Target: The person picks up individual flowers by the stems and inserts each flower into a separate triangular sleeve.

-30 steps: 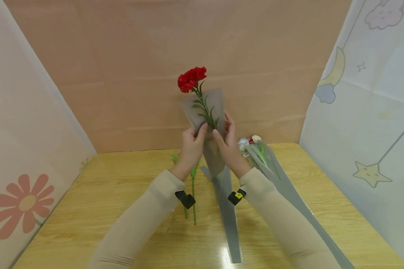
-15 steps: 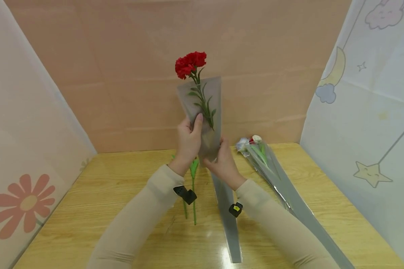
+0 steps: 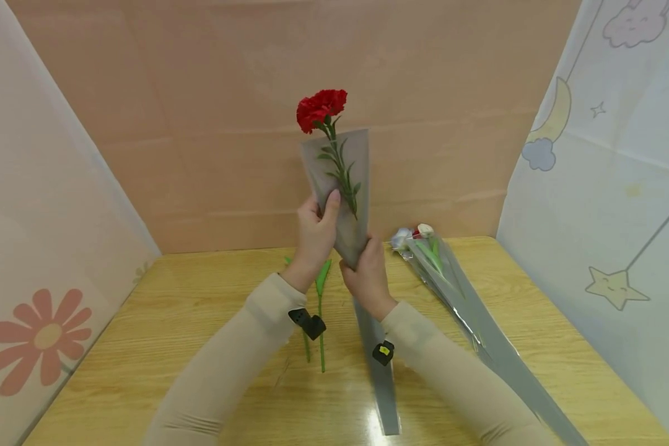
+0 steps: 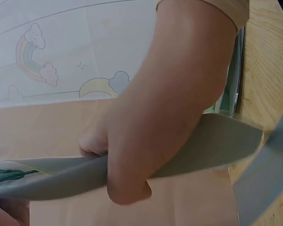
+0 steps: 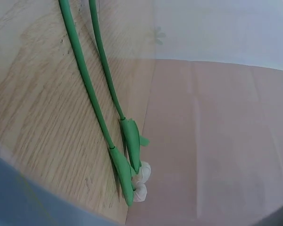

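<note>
Peach cloth (image 3: 446, 93) hung behind the wood-grained table (image 3: 201, 310), and above it I saw a red carnation (image 3: 320, 110) held in a grey wrapper (image 3: 347, 232), leaning slightly, its bloom clear of the rim. The left hand (image 3: 316, 238) gripped the wrapper partway up, thumb across the front; the right hand (image 3: 368, 275) clasped it lower down. Beneath them lay green stems (image 3: 321, 322), a second grey wrapper (image 3: 387, 402) and, rightward, a wrapped bunch (image 3: 479, 316).

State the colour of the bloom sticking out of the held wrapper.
The bloom is red; it shows best in the head view.
</note>
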`<move>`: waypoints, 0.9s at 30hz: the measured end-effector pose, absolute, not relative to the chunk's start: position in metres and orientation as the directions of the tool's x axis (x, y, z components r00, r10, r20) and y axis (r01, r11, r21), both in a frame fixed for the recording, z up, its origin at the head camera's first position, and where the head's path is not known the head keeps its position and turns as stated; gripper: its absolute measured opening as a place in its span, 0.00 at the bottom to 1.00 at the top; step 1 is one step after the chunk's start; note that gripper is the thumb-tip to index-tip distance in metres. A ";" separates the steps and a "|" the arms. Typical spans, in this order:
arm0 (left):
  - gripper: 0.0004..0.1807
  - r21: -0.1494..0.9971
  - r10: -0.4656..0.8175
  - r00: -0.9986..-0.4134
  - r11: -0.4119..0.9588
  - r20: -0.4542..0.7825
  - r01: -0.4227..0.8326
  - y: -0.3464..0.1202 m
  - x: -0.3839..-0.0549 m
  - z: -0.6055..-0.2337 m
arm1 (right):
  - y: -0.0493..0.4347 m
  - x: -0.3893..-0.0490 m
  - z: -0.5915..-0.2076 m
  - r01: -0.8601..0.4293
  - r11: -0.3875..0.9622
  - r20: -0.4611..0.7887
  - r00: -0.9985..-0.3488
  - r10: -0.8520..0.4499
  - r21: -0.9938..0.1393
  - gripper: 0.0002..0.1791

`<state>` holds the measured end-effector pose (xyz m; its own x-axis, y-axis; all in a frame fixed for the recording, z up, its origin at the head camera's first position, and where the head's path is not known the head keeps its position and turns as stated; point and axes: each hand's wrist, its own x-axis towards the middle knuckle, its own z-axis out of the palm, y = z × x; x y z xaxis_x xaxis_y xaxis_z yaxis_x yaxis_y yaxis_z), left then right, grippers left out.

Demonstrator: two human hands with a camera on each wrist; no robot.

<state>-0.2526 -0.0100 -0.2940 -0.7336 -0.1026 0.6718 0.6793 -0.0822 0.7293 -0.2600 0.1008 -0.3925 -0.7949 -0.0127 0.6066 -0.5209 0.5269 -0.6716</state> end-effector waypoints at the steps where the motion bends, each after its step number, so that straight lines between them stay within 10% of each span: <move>1: 0.15 0.736 -0.101 -0.741 -0.090 0.664 0.671 -0.010 -0.252 -0.294 | 0.102 -0.260 -0.392 -0.506 0.518 0.588 -0.809 -0.009 -0.689 0.31; 27: 0.21 0.905 0.005 -0.905 -0.032 0.425 0.424 -0.095 -0.234 -0.370 | 0.276 -0.263 -0.315 -0.180 0.788 0.266 -0.964 -0.021 -0.589 0.21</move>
<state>-0.2344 -0.0951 -0.3700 -0.9054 0.0052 0.4246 0.4242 -0.0317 0.9050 -0.2625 0.2762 -0.3154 -0.9637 -0.0210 0.2663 -0.1800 0.7878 -0.5891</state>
